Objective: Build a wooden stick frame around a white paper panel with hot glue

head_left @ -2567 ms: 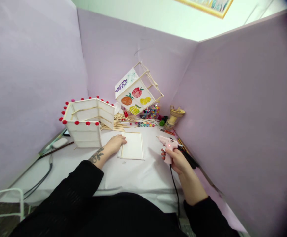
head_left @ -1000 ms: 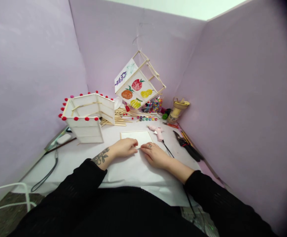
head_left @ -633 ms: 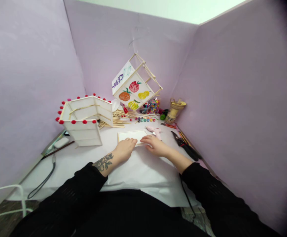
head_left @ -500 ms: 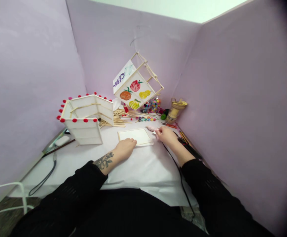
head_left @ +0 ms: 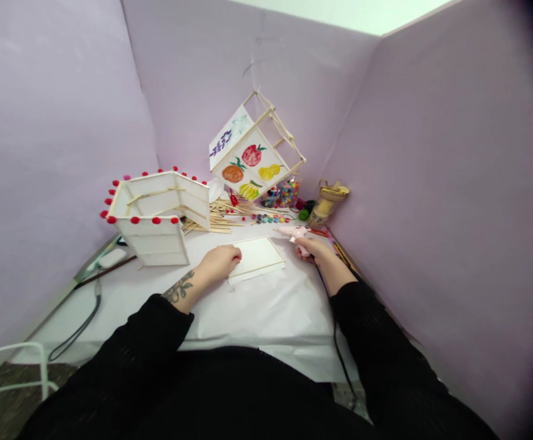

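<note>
Lilac boards (head_left: 431, 171) closed the workplace on three sides, and a white paper sheet (head_left: 257, 308) covered the table in front of us. On the left part of the sheet stood a big white stick-framed lantern with red pompoms (head_left: 154, 214) along its upper edge. Behind it, a second lantern painted with fruits (head_left: 250, 160) hung tilted above a pile of thin wooden sticks (head_left: 218, 217). Near the back corner we saw a jar of coloured beads (head_left: 287, 192) and a cream spool (head_left: 325, 206). In the middle of the sheet lay a flat white panel with a stick frame (head_left: 258, 256), between our two hands. Our left hand (head_left: 218, 263) rested on the near left corner of this panel, the fingers bent and pressing on it, but not closed around anything. Our right hand (head_left: 315, 249) was just beside the right edge of the panel and was closed around the handle of a pink glue gun (head_left: 294, 232), whose nozzle pointed to the left. Its black cable (head_left: 335, 330) ran down along our right sleeve.
</note>
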Demonstrator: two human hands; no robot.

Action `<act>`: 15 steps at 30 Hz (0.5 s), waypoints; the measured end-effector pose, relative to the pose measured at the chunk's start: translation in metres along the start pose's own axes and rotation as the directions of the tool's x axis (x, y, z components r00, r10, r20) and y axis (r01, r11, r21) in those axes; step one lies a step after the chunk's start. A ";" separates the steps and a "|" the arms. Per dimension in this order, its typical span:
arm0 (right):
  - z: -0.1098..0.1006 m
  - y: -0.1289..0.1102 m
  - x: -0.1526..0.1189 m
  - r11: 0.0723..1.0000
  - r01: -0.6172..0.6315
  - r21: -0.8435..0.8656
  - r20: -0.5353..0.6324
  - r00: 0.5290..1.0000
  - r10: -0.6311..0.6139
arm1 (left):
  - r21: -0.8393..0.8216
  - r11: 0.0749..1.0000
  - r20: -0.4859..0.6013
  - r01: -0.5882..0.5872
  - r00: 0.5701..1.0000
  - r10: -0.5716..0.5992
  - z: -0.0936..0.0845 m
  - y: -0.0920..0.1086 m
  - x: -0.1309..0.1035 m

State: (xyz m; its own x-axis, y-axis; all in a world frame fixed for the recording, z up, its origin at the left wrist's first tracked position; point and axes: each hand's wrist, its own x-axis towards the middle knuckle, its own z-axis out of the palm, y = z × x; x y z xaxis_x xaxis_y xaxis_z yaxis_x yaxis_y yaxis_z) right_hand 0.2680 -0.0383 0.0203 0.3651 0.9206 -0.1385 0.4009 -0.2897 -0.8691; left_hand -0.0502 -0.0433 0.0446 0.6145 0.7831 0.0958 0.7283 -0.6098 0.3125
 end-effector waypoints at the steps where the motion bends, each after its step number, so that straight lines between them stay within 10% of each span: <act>1: -0.001 0.000 -0.003 0.994 -0.026 0.103 0.046 0.999 0.022 | 0.004 1.000 0.037 0.006 0.999 -0.006 -0.002 -0.003 0.000; 6: 0.010 -0.006 -0.029 0.786 -0.194 0.587 0.251 0.967 0.052 | -0.045 0.999 0.166 0.010 0.986 -0.002 -0.005 -0.015 -0.003; 15: 0.033 -0.001 -0.034 0.798 -0.196 0.570 0.327 0.945 -0.001 | -0.131 0.991 0.285 -0.004 0.958 0.042 0.001 -0.029 0.001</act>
State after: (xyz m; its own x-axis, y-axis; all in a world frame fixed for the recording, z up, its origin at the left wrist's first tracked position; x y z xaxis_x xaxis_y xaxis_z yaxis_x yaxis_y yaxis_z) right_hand 0.2277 -0.0603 0.0105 0.0704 0.9558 -0.2854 -0.2303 -0.2628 -0.9370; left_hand -0.0703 -0.0249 0.0352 0.7053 0.6895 -0.1647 0.6798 -0.5918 0.4333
